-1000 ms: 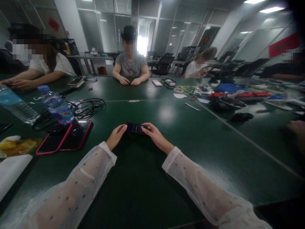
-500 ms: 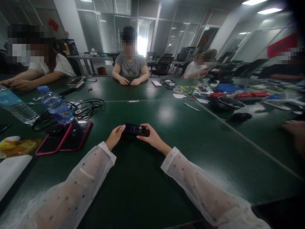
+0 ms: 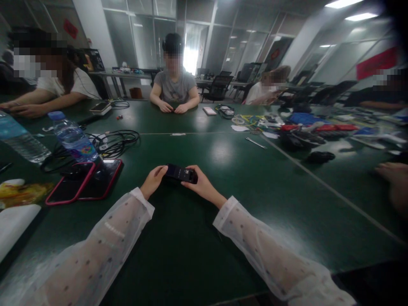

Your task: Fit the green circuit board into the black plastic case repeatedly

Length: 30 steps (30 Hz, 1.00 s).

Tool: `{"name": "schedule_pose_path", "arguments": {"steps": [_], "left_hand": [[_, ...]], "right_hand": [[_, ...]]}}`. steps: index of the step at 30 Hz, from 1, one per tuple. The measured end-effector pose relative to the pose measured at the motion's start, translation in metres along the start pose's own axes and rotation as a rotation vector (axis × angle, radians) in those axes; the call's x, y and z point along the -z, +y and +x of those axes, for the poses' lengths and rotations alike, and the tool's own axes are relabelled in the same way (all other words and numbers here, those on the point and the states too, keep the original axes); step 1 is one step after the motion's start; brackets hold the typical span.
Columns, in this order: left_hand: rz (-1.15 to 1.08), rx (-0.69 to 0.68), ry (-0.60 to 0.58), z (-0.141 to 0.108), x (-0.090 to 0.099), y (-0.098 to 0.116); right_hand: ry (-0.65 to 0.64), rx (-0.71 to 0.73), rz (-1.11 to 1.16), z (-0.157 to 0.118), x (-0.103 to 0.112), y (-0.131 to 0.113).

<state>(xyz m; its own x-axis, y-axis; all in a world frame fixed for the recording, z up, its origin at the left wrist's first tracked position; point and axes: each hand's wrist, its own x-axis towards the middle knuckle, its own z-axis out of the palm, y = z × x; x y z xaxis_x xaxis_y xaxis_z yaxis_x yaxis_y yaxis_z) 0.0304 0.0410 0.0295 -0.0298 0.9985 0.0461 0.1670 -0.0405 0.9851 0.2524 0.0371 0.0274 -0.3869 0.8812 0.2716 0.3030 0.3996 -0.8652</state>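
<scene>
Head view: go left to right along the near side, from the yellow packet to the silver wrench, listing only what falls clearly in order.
Yellow packet, red-edged phones, left hand, black handheld device, right hand, silver wrench.

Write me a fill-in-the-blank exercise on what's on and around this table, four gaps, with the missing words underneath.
1. The device held by the left hand and right hand is coloured ____.
2. The bottle nearer the hands has a ____ cap.
3. From the wearer's view, the wrench lies to the ____ of both hands.
4. The person straight across wears a ____ T-shirt.

Missing words: black; blue; right; grey.
</scene>
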Motion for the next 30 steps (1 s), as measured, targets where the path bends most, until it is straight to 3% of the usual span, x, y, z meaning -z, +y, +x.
{"name": "schedule_pose_path", "arguments": {"steps": [8, 16, 30], "left_hand": [[-0.075, 0.044, -0.063, -0.001, 0.001, -0.002], [-0.123, 0.046, -0.089, 0.007, 0.003, -0.013], [-0.104, -0.051, -0.125, 0.013, -0.001, -0.024]], "right_hand": [[0.102, 0.037, -0.209, 0.001, -0.003, 0.004], [0.147, 0.013, -0.112, 0.002, -0.005, 0.002], [0.441, 0.095, -0.1, 0.005, 0.004, -0.001]]}}
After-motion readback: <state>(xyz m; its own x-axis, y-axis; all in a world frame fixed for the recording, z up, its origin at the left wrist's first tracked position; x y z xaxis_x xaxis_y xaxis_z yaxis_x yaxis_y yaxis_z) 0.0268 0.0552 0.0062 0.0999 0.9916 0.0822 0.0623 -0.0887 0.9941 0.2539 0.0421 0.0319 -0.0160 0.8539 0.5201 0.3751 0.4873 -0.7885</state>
